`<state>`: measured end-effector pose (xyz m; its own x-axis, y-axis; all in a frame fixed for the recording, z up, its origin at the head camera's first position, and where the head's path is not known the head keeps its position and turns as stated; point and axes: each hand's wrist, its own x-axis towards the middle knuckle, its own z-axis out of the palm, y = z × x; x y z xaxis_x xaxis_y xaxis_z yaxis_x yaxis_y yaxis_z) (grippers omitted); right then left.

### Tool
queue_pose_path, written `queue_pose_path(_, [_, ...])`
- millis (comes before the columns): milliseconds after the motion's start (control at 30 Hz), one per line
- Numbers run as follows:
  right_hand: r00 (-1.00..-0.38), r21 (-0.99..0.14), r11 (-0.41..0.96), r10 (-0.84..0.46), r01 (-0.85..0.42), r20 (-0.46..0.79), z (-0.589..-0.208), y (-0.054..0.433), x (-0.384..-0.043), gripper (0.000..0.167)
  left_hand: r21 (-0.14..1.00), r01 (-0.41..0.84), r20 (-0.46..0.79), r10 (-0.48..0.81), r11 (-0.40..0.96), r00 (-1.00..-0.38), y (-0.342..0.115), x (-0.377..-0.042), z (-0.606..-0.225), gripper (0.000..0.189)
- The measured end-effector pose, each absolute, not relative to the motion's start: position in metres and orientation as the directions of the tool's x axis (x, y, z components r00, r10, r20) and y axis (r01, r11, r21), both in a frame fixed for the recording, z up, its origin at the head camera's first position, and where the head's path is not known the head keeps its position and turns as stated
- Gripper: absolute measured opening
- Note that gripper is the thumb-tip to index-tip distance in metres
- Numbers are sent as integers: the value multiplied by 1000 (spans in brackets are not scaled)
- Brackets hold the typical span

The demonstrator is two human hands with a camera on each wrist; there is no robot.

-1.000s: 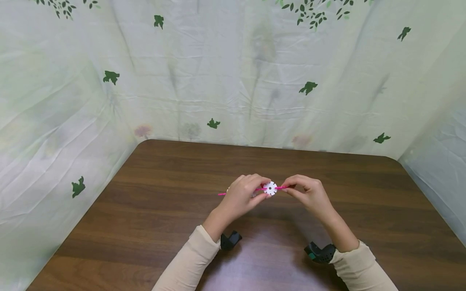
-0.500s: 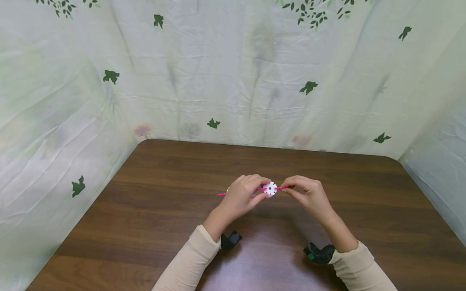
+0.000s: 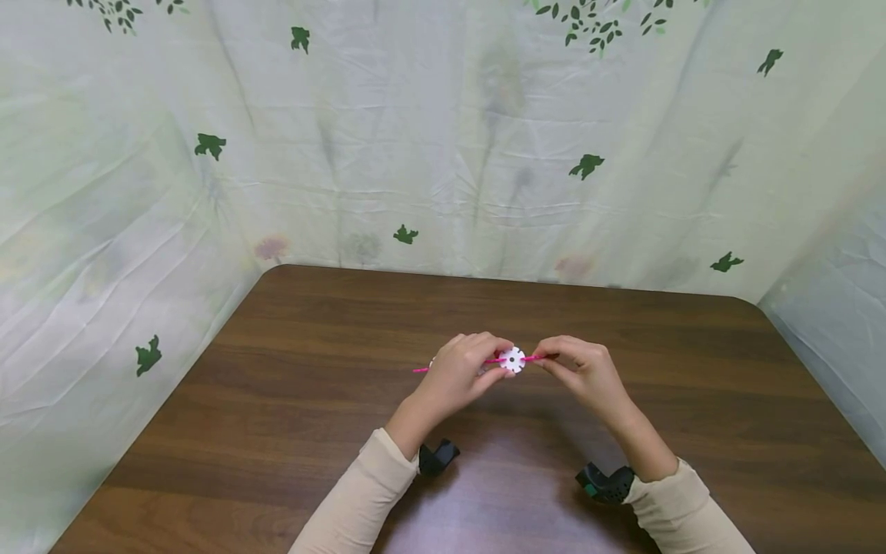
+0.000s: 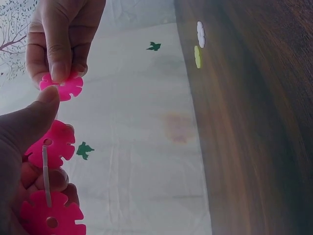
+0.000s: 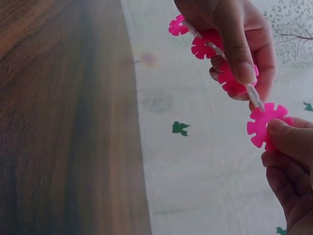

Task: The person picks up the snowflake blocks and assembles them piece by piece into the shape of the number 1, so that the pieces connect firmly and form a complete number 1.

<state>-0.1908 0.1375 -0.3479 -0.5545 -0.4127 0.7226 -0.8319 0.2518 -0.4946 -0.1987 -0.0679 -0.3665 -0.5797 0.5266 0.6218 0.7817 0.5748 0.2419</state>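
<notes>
- Now the left hand point(image 3: 457, 368) pinches the pink-and-white disc chain point(image 5: 230, 83) above the table point(image 3: 311, 323)!
- Right hand point(image 3: 581, 365) pinches the end disc point(image 5: 259, 126).
- Seemingly a joining step; next calls for steady alignment, firm pressure.

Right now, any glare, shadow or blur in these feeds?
Head: pale sheen on the near part of the tabletop, soft shadows beside both sleeves. Left wrist: left hand looks dim against the pale cloth; tabletop darkens toward the right edge. Right wrist: wood grain smeary, while the pink discs show clearer edges.
</notes>
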Motion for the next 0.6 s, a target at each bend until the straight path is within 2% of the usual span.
queue_pose_path(233, [-543,-475,264,-418,-840,728,-369,144,-205,27,253,781,609,533,571,-587,-68,-199,-367,31])
queue_pose_path(300, [-541,-465,277,-429,-841,723,-372,146,-207,22,254,780,605,536,572,-589,-68,-198,-367,31])
queue_pose_path(367, [-531,-444,292,-444,-847,722,-373,147,-207,8,247,780,600,541,576,-590,-68,-197,-366,31])
queue_pose_path(400, [-526,-432,300,-450,-850,722,-374,147,-208,6,244,779,597,544,578,-590,-68,-197,-366,31])
queue_pose_path(467, [-521,-418,312,-454,-853,723,-374,147,-208,15,245,779,597,544,577,-590,-67,-197,-366,32])
queue_pose_path(600, [-546,-443,322,-431,-837,718,-374,145,-207,7,263,782,605,535,565,-589,-66,-196,-367,32])
